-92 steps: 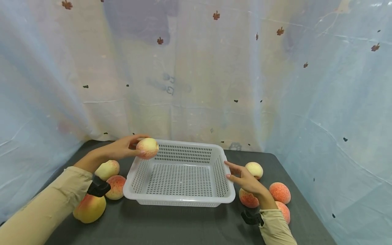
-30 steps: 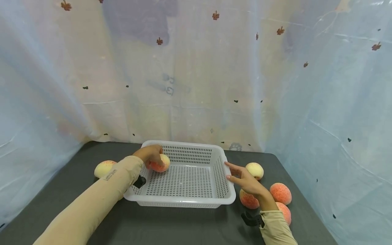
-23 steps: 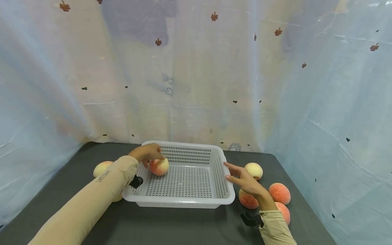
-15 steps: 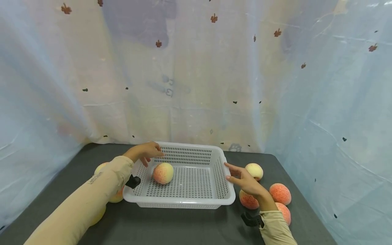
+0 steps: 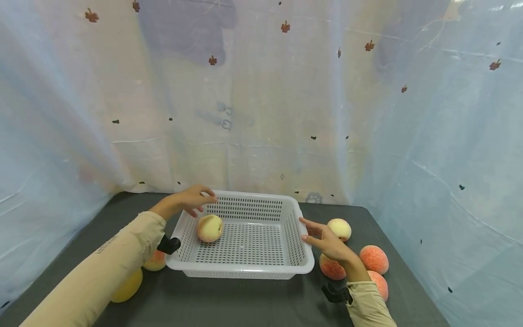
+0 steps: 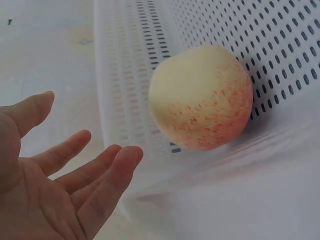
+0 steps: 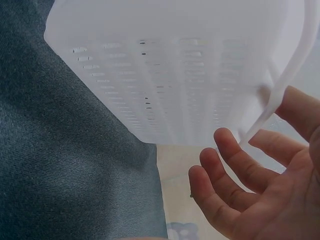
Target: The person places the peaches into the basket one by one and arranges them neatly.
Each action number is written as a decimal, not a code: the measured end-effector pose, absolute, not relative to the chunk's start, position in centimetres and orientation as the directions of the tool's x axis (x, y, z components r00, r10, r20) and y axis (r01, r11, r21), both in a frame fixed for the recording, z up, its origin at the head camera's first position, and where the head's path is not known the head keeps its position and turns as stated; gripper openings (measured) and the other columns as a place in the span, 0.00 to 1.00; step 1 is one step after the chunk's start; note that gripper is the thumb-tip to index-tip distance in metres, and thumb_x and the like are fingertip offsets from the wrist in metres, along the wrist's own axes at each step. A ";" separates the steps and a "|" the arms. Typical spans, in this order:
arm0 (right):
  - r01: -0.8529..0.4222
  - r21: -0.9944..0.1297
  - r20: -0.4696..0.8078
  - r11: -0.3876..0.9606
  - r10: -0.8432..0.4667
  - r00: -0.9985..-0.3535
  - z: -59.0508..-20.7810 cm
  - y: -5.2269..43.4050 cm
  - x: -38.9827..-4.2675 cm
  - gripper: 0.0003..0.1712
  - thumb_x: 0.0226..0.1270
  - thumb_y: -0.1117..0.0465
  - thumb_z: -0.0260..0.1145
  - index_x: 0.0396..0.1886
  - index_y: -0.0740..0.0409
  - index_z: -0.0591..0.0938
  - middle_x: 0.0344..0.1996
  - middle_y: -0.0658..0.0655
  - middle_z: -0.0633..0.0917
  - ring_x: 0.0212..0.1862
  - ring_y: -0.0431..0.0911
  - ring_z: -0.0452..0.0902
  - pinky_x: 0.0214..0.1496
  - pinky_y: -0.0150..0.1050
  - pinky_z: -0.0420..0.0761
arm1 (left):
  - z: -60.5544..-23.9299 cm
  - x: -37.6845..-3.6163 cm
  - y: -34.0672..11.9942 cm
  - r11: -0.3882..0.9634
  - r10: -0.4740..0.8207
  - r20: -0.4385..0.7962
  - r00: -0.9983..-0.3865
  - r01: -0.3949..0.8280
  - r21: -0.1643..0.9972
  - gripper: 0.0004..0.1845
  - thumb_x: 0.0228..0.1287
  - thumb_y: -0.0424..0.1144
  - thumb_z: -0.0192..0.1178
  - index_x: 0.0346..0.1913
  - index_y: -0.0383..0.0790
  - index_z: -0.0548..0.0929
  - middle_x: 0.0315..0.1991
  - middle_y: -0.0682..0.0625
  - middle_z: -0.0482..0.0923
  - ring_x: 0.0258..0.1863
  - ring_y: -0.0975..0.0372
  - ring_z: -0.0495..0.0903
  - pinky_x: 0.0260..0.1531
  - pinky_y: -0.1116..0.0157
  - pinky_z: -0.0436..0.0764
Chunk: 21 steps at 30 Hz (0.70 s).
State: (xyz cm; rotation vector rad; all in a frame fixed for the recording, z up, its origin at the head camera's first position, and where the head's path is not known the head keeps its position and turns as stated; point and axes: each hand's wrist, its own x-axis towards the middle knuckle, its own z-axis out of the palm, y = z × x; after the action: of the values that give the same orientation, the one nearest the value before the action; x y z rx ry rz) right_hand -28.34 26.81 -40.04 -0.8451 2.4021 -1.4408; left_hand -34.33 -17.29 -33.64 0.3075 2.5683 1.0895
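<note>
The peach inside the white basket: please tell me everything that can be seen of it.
The peach is round, pale yellow with a speckled red blush on one side, smooth and whole. It lies alone on the perforated floor of the white plastic basket, in the left part, close to the left wall. No hand touches it: the left hand is above the basket's far left corner with relaxed fingers, and the right hand is at the basket's right rim.

No legible text appears anywhere; faint dark marks on the translucent curtain behind the basket are too blurred to read.
</note>
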 end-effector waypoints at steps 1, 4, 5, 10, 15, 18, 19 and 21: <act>-0.365 -0.859 0.106 0.359 -0.573 -0.812 -40.1 26.8 -28.4 0.39 0.79 0.60 0.59 0.80 0.69 0.53 0.70 0.75 0.70 0.69 0.70 0.69 0.65 0.45 0.81 | -33.6 -34.2 -17.5 0.674 0.332 -0.210 -0.919 0.076 0.734 0.30 0.79 0.49 0.51 0.72 0.32 0.66 0.71 0.26 0.64 0.60 0.36 0.77 0.40 0.55 0.89; -0.374 -0.851 0.109 0.369 -0.572 -0.813 -40.1 26.9 -28.4 0.39 0.79 0.60 0.59 0.79 0.69 0.53 0.70 0.75 0.70 0.69 0.69 0.70 0.65 0.47 0.81 | -33.2 -33.9 -17.9 0.652 0.339 -0.201 -0.919 0.076 0.755 0.30 0.79 0.49 0.51 0.73 0.33 0.65 0.72 0.26 0.63 0.61 0.37 0.77 0.41 0.55 0.88; -0.375 -0.849 0.110 0.371 -0.571 -0.813 -40.1 26.9 -28.4 0.39 0.79 0.60 0.58 0.79 0.69 0.53 0.71 0.74 0.70 0.69 0.68 0.70 0.65 0.47 0.81 | -33.1 -33.8 -18.1 0.647 0.341 -0.198 -0.919 0.076 0.759 0.30 0.79 0.49 0.51 0.74 0.33 0.64 0.72 0.26 0.62 0.61 0.37 0.77 0.41 0.55 0.88; -0.361 -0.851 0.099 0.382 -0.558 -0.824 -40.1 26.9 -28.5 0.39 0.78 0.60 0.59 0.80 0.68 0.54 0.71 0.73 0.70 0.69 0.67 0.71 0.66 0.47 0.80 | -32.7 -33.5 -19.2 0.613 0.368 -0.185 -0.911 0.088 0.785 0.31 0.81 0.49 0.49 0.75 0.32 0.61 0.74 0.24 0.59 0.62 0.36 0.75 0.43 0.55 0.88; -0.369 -0.855 0.106 0.365 -0.573 -0.813 -40.2 27.0 -28.7 0.39 0.78 0.60 0.59 0.80 0.68 0.53 0.71 0.75 0.69 0.70 0.69 0.69 0.66 0.50 0.80 | -32.3 -32.8 -20.5 0.581 0.400 -0.167 -0.901 0.109 0.807 0.33 0.81 0.51 0.48 0.77 0.35 0.59 0.75 0.26 0.57 0.65 0.36 0.73 0.50 0.53 0.87; -0.377 -0.857 0.114 0.352 -0.584 -0.804 -40.2 27.1 -28.7 0.39 0.78 0.60 0.59 0.80 0.69 0.53 0.72 0.76 0.68 0.70 0.70 0.68 0.66 0.49 0.80 | -32.3 -32.5 -21.3 0.569 0.425 -0.148 -0.893 0.136 0.811 0.34 0.81 0.52 0.47 0.78 0.35 0.57 0.75 0.27 0.58 0.67 0.36 0.72 0.55 0.50 0.85; -0.377 -0.858 0.115 0.348 -0.586 -0.802 -40.2 27.1 -28.8 0.39 0.78 0.60 0.59 0.80 0.69 0.53 0.72 0.76 0.68 0.70 0.70 0.68 0.66 0.49 0.80 | -32.2 -32.5 -21.6 0.566 0.431 -0.143 -0.891 0.143 0.812 0.34 0.81 0.53 0.47 0.78 0.36 0.57 0.75 0.27 0.58 0.67 0.36 0.72 0.56 0.48 0.84; -0.381 -0.857 0.117 0.347 -0.588 -0.800 -40.2 27.1 -28.8 0.39 0.78 0.60 0.59 0.80 0.69 0.53 0.71 0.76 0.68 0.70 0.70 0.68 0.66 0.47 0.80 | -32.3 -32.3 -22.2 0.561 0.435 -0.135 -0.890 0.150 0.814 0.35 0.80 0.54 0.47 0.78 0.36 0.57 0.75 0.27 0.59 0.68 0.36 0.71 0.59 0.47 0.82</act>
State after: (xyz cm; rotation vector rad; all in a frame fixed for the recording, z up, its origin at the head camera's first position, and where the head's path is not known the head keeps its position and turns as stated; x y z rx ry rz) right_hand -28.81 27.09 -40.19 -0.8768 2.3966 -1.4363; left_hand -32.34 -22.20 -32.25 0.4808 2.4769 1.2477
